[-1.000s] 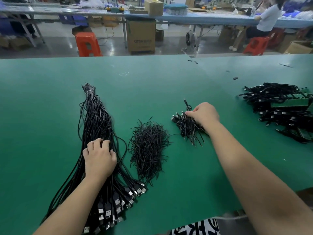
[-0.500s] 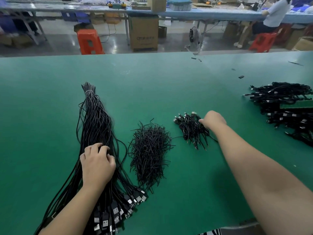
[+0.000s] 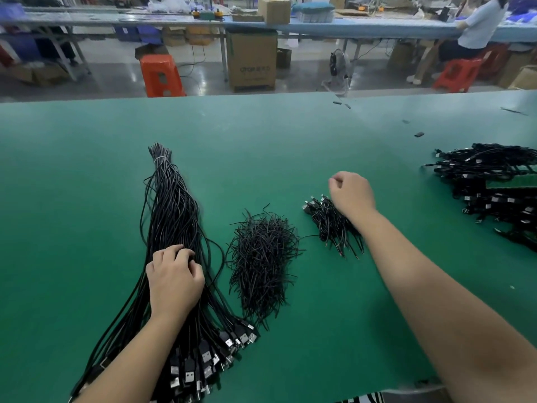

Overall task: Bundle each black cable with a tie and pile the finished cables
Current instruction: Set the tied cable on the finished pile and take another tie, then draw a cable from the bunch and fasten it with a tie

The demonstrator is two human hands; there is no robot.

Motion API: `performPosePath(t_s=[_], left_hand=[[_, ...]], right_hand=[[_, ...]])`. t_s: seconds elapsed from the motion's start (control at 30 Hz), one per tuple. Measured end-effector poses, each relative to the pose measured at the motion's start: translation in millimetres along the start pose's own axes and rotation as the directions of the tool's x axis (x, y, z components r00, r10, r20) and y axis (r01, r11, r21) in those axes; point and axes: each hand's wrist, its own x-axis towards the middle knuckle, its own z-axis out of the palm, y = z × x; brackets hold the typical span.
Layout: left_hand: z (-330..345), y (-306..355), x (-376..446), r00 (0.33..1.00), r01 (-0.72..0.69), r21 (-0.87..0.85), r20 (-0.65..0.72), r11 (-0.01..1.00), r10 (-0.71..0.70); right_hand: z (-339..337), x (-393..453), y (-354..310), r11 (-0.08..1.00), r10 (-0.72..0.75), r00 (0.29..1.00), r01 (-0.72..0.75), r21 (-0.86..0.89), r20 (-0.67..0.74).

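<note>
On the bench (image 3: 87, 199), the long cable bundle (image 3: 171, 216) lies at the left, its plugs toward the near edge. Just right of it sits the pile of ties (image 3: 261, 257), then a small pile of bundled cables (image 3: 328, 225). Well apart, at the far right, lies a larger heap of cables (image 3: 491, 184). The left hand (image 3: 174, 280) rests on the long bundle; the right hand (image 3: 353, 193) hovers behind the small pile.

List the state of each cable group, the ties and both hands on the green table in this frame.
Long cable bundle: lying flat, banded at far end, plugs fanned near edge.
Tie pile: loose heap, untouched.
Small finished pile: resting beside right wrist.
Far-right cable heap: tangled, untouched.
Left hand: fingers curled into long cables.
Right hand: loosely curled, holds nothing visible.
</note>
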Motion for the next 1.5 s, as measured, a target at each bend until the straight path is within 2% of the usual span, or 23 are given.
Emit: performPosePath(t_s=[0.03,0.1,0.23,0.37,0.43,0.5,0.7,0.77,0.87,0.97,1.07,1.2,1.27,1.33,1.4,1.5], left_hand=[[-1,0,0,1.000,0.007,-0.019,-0.002,1.000,-0.007],[-1,0,1,1.000,0.023,-0.063,-0.001,0.998,-0.023],[-3,-5,4,0.996,0.076,-0.243,-0.020,0.967,-0.084],[-8,-11,8,0.980,0.177,-0.476,0.003,0.861,-0.200],[-9,-14,10,0.968,0.226,-0.525,0.030,0.820,-0.248],[-10,-16,10,0.960,0.260,-0.546,0.054,0.796,-0.276],[-9,-17,10,0.958,0.261,-0.576,0.056,0.775,-0.282],[-9,-18,11,0.951,0.283,-0.590,0.074,0.756,-0.299],[-10,-21,11,0.946,0.301,-0.610,0.094,0.733,-0.311],[-13,-18,9,0.976,0.194,-0.601,0.036,0.775,-0.216],[-14,-11,1,0.999,0.007,-0.440,-0.040,0.898,-0.027],[-5,-11,-6,0.986,-0.168,-0.221,-0.038,0.961,0.164],[-3,-12,-6,0.974,-0.228,-0.120,-0.030,0.966,0.226],[0,-12,-6,0.959,-0.284,-0.054,-0.037,0.957,0.282],[0,-11,-7,0.953,-0.300,-0.034,-0.044,0.953,0.299],[1,-10,-6,0.973,-0.229,-0.087,-0.041,0.969,0.227]], right_hand=[[-2,-10,-20,0.997,-0.069,0.997,0.068,0.028,0.024],[1,-40,-60,0.971,-0.235,0.955,0.221,0.093,0.181],[31,-114,-119,0.866,-0.486,0.713,0.470,0.170,0.506],[72,-163,-144,0.724,-0.547,0.483,0.683,0.097,0.684],[88,-176,-148,0.657,-0.547,0.426,0.752,0.054,0.721],[98,-185,-148,0.627,-0.555,0.411,0.778,0.040,0.723],[105,-188,-141,0.564,-0.670,0.418,0.824,0.055,0.614],[103,-187,-136,0.589,-0.708,0.458,0.803,0.091,0.538],[101,-186,-131,0.701,-0.694,0.608,0.692,0.171,0.385],[93,-184,-131,0.825,-0.548,0.771,0.435,0.361,0.325],[79,-182,-132,0.800,-0.461,0.852,0.278,0.532,0.249],[61,-180,-127,0.690,-0.377,0.913,0.167,0.704,0.153],[51,-180,-125,0.642,-0.341,0.924,0.093,0.761,0.174],[39,-179,-126,0.545,-0.301,0.929,-0.019,0.838,0.216],[23,-176,-128,0.366,-0.288,0.928,-0.123,0.923,0.238],[-5,-169,-129,0.020,-0.276,0.931,-0.243,0.970,0.239]])
